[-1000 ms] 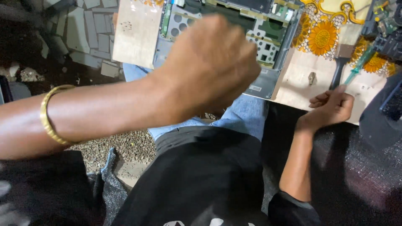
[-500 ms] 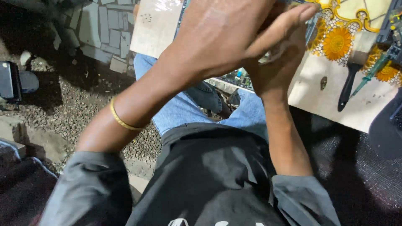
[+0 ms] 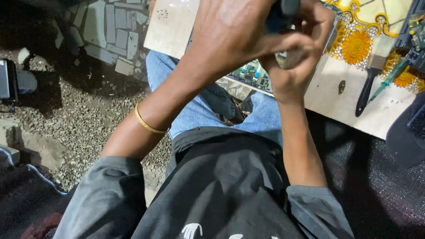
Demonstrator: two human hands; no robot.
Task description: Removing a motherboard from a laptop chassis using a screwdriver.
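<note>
Both hands raised together at the far centre, over the circuit board [image 3: 250,73]: left hand [image 3: 234,31] on top, right hand [image 3: 294,57] under it, fingers of both closed round a small dark object [image 3: 281,13], long axis unclear. Screwdriver [image 3: 389,79] and brush [image 3: 369,86] well apart to the right on the surface [image 3: 354,110]. Half a second ago, hands just meeting; now clasped tighter, object showing.

Two bare hands are in view, the left hand [image 3: 230,35] and the right hand [image 3: 296,57], closed together on one dark rounded object [image 3: 281,11]. One thin gold bangle [image 3: 148,125] circles the left wrist. One green circuit board [image 3: 252,73] shows beneath the hands. On the floral-patterned cream board [image 3: 354,102] lie one black-handled brush [image 3: 369,86] and one green-shafted screwdriver [image 3: 389,79].
</note>
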